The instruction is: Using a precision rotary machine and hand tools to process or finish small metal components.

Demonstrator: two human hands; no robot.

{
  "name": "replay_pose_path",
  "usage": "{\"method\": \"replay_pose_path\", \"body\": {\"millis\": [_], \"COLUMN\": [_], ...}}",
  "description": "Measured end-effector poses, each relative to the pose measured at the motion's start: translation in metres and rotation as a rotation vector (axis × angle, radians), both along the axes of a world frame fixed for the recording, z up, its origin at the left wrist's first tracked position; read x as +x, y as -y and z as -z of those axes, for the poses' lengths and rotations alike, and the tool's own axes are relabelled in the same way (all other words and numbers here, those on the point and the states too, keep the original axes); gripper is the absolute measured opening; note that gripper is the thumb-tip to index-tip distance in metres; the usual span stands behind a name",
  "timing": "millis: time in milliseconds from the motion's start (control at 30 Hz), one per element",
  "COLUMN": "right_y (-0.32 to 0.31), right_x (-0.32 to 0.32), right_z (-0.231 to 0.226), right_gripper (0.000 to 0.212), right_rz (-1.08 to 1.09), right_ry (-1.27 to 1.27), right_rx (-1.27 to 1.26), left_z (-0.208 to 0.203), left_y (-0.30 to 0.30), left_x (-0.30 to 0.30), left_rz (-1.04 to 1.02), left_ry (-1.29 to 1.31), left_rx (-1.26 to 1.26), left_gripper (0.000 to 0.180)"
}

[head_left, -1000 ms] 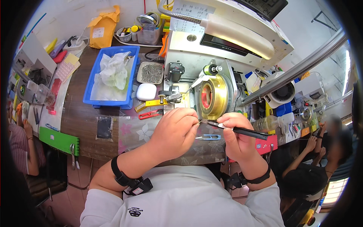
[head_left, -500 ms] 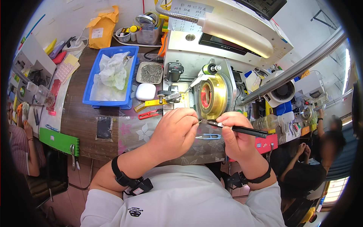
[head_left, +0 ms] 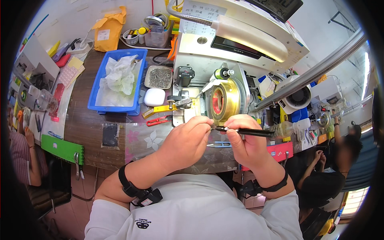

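Observation:
My left hand [head_left: 185, 139] is closed in a pinch in front of the machine; what its fingertips hold is too small to make out. Close beside it, my right hand [head_left: 249, 147] grips a black utility knife [head_left: 258, 132], its tip pointing left toward the left fingertips. The knife's handle extends right past my fingers. Just beyond both hands stands a gold spool [head_left: 231, 100] with a red centre, mounted on the white machine [head_left: 200, 52]. Blue-handled thread snips [head_left: 218, 144] lie on the table between my hands, partly behind the right one. Red snips [head_left: 159, 121] rest left of my left hand.
A blue tray [head_left: 93, 90] with crumpled white sheets stands left. Near it are a dish of small metal pieces [head_left: 159, 76], a white rounded case [head_left: 154, 97] and a dark square pad [head_left: 110, 135]. A metal pole [head_left: 312, 72] slants at right. Other people sit on both sides.
My right hand and the knife have shifted slightly left, bringing the knife's tip closer to my left fingertips. The knife now lies more level. My left hand has barely moved.

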State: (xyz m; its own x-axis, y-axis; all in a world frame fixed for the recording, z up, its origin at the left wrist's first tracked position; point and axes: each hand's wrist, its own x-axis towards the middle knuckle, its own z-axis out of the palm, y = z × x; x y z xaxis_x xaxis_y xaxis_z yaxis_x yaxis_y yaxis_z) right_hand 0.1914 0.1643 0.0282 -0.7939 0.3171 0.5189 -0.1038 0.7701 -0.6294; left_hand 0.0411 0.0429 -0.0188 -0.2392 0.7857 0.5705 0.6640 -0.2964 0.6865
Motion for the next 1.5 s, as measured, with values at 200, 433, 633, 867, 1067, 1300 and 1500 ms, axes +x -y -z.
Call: {"method": "replay_pose_path", "body": {"millis": [200, 433, 633, 867, 1067, 1300, 1500], "right_y": [0.003, 0.014, 0.019, -0.054, -0.067, -0.056, -0.064], "right_x": [-0.005, 0.018, 0.096, 0.158, 0.142, 0.044, 0.03], "right_z": [-0.004, -0.025, -0.014, 0.096, 0.062, 0.007, 0.047], "right_gripper": [0.018, 0.015, 0.027, 0.034, 0.03, 0.021, 0.019], "right_rz": [0.011, 0.063, 0.42, 0.616, 0.39, 0.539, 0.293], "right_ry": [0.041, -0.068, -0.059, 0.338, 0.367, -0.001, 0.161], "right_rx": [0.021, 0.124, 0.48, 0.391, 0.586, 0.375, 0.148], "left_z": [-0.002, 0.003, 0.004, 0.005, 0.005, 0.003, -0.003], "left_y": [0.0, -0.002, -0.001, -0.006, -0.002, -0.007, -0.007], "left_x": [0.002, 0.002, 0.0, 0.007, 0.006, 0.011, -0.002], "left_rz": [0.011, 0.013, -0.011, 0.024, 0.017, 0.062, 0.034], "left_ry": [0.007, 0.015, 0.023, 0.015, 0.044, 0.049, -0.085], "left_rx": [0.01, 0.005, 0.003, 0.001, -0.062, -0.087, -0.07], "left_gripper": [0.011, 0.012, 0.01, 0.009, 0.008, 0.008, 0.009]}}
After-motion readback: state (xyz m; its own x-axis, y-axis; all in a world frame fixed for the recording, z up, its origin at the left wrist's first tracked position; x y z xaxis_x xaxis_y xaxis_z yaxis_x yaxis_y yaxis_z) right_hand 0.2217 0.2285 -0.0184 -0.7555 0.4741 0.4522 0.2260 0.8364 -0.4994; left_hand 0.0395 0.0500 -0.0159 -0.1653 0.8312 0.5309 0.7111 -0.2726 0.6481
